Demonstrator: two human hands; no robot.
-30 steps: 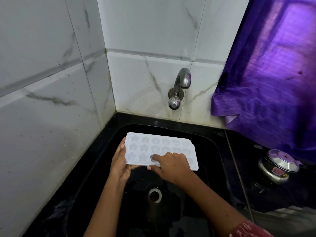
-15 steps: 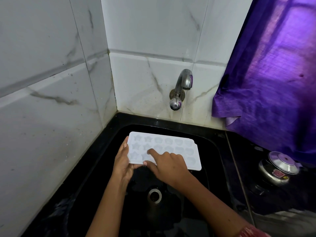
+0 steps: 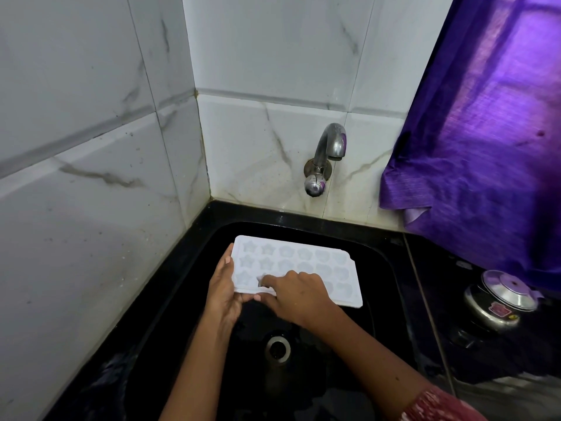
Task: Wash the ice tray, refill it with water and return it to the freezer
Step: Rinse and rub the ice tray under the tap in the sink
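A white ice tray with star and flower shaped cells is held level above the black sink. My left hand grips the tray's left end, thumb on the near edge. My right hand lies over the near row of cells, its fingers pressing into a cell near the left end and its thumb at the tray's front edge. The steel tap on the back wall is above and behind the tray; no water runs from it.
The sink's drain is below my hands. White marble tiles close the left and back sides. A purple curtain hangs at the right. A steel pressure cooker sits on the dark counter to the right.
My right hand's fingers have shifted left along the near row of cells. The tray and my left hand stay in about the same place.
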